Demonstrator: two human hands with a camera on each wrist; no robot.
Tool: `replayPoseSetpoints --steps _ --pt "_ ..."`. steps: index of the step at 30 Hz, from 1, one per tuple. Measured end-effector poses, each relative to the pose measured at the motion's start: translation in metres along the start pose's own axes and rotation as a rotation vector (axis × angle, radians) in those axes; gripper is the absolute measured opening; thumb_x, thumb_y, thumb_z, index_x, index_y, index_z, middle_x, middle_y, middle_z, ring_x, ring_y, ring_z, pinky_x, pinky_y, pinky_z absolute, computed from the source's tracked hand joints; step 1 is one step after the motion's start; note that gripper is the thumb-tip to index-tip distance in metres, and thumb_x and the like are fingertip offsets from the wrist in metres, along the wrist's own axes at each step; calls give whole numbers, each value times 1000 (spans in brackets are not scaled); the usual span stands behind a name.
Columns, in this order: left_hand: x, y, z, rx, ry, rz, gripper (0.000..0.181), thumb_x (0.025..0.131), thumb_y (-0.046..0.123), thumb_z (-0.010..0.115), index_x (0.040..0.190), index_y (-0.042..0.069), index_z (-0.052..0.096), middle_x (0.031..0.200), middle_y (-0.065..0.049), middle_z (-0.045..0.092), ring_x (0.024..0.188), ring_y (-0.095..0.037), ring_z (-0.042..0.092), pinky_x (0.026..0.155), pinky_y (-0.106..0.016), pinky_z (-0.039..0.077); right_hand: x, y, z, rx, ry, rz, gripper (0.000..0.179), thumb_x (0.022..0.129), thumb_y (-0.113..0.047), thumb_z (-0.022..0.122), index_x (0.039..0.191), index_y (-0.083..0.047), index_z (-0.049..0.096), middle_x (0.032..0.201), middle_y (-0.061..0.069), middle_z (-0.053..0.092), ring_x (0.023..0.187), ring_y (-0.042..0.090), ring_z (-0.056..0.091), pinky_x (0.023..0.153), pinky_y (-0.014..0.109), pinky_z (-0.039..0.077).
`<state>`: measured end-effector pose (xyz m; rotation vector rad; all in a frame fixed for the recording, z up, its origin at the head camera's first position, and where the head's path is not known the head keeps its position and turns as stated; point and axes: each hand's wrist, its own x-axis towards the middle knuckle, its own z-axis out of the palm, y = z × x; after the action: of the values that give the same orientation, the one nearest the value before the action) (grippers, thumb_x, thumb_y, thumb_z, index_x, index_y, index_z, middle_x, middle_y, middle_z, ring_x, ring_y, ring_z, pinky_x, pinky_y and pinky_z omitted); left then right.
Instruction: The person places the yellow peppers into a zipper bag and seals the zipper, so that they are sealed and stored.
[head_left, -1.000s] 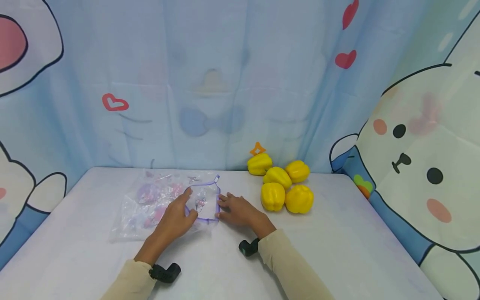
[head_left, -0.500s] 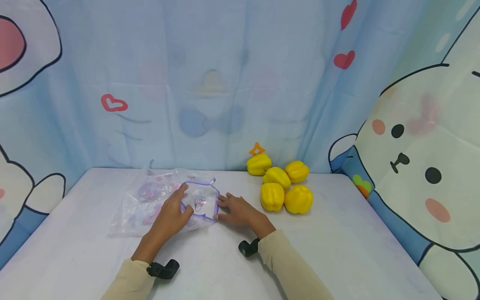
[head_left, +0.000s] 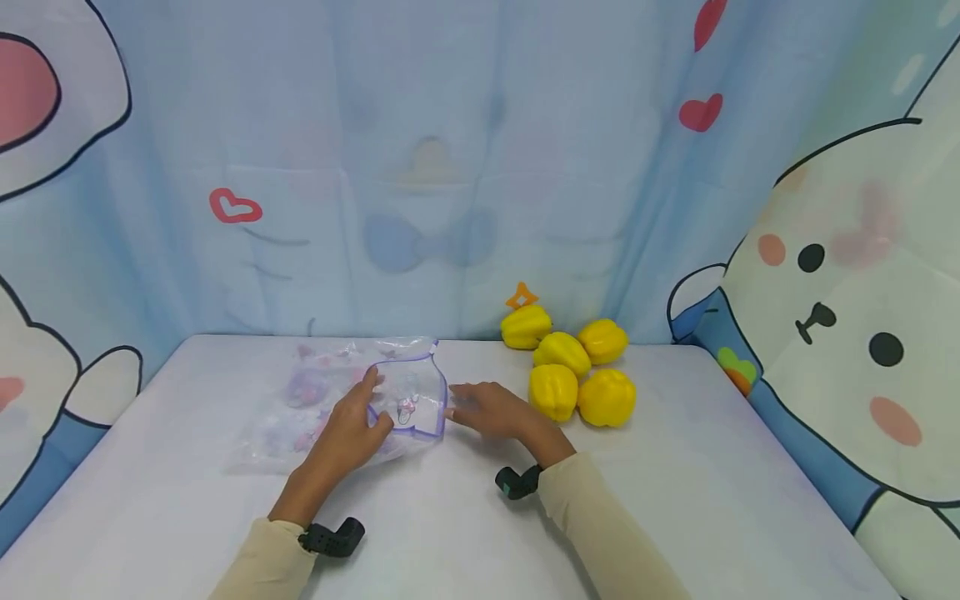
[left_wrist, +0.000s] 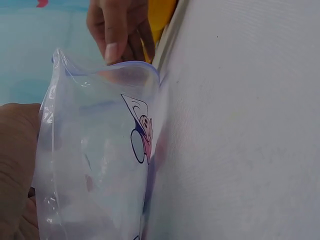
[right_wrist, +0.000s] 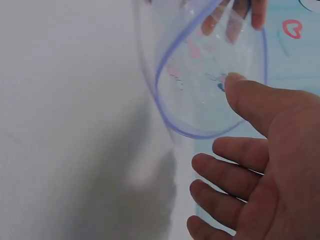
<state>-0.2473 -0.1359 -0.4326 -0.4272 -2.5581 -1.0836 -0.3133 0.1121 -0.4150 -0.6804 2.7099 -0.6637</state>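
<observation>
A clear plastic pouch (head_left: 423, 387) with purple edging and a small cartoon print stands with its mouth toward the right. My left hand (head_left: 348, 429) grips its left part, index finger at the far edge and thumb at the near edge. In the right wrist view the purple rim of the pouch (right_wrist: 172, 120) forms a rounded opening, and left fingers show through the plastic. My right hand (head_left: 498, 412) is beside that mouth, fingers extended and holding nothing; the right thumb (right_wrist: 250, 100) overlaps the rim in the right wrist view.
Behind and under the left hand lies a large crinkled clear bag (head_left: 300, 400) with pink and purple printed contents. Several yellow bell peppers (head_left: 553, 392) sit grouped right of the right hand. A patterned blue curtain (head_left: 420, 275) hangs behind the white table (head_left: 450, 525).
My right hand has drawn back slightly rightward from the pouch's edge, its fingers lifting off. The left hand keeps its grip, and the pouch's mouth edge bows outward more.
</observation>
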Motion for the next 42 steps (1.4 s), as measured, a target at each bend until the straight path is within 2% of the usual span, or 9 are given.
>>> replayPoseSetpoints --steps 3,8,12,17,21,25,32,39,42 --pt "0 1 -1 5 2 -8 71 87 7 59 148 -9 27 142 -22 47 131 -39 43 108 -51 32 -11 0 -8 50 65 -20 61 95 -46 57 148 -18 44 146 4 47 135 25 41 109 47 34" --pt "0 1 -2 0 -4 -6 71 87 9 58 148 -9 27 143 -22 47 133 -39 40 109 -51 31 -31 5 -19 75 181 -136 61 95 -43 58 149 -19 42 146 0 48 136 22 40 110 47 33" --pt "0 1 -2 2 -7 -7 70 88 9 58 148 -9 27 142 -22 47 134 -39 39 109 -51 31 -45 15 -24 76 289 -204 59 96 -41 58 148 -16 44 139 1 54 131 23 47 105 46 39" --pt "0 3 -3 7 -5 -29 71 88 8 59 149 -8 27 143 -22 46 134 -40 38 109 -51 30 -59 31 -31 140 427 -251 52 96 -31 60 143 -10 50 132 5 60 125 22 53 101 46 44" --pt "-1 4 -3 9 1 -37 71 88 8 60 149 -8 27 143 -21 46 135 -40 38 109 -51 30 -68 43 -39 194 521 -249 45 95 -21 63 137 -6 56 131 5 61 125 22 52 104 47 41" --pt "-1 5 -2 5 8 -31 70 88 8 59 149 -7 27 143 -21 46 134 -39 38 109 -51 31 -73 53 -43 203 595 -211 42 94 -16 64 134 -3 57 133 9 59 127 27 49 106 50 38" --pt "-1 6 -6 3 17 -15 69 88 8 59 148 -8 28 143 -22 46 133 -41 40 109 -52 31 -74 64 -41 187 674 -72 48 95 -16 62 139 -2 50 141 17 50 133 33 42 109 51 33" --pt "0 4 -5 8 10 -17 69 88 9 59 148 -7 29 143 -22 46 132 -41 40 108 -52 32 -76 69 -34 201 649 91 51 95 -17 60 142 -2 46 142 17 47 133 34 40 109 52 33" --pt "0 3 -3 10 18 -2 69 88 8 59 148 -8 30 143 -22 46 131 -41 42 107 -52 33 -76 69 -31 178 633 121 50 95 -13 60 140 2 46 141 20 48 132 36 41 109 52 33"
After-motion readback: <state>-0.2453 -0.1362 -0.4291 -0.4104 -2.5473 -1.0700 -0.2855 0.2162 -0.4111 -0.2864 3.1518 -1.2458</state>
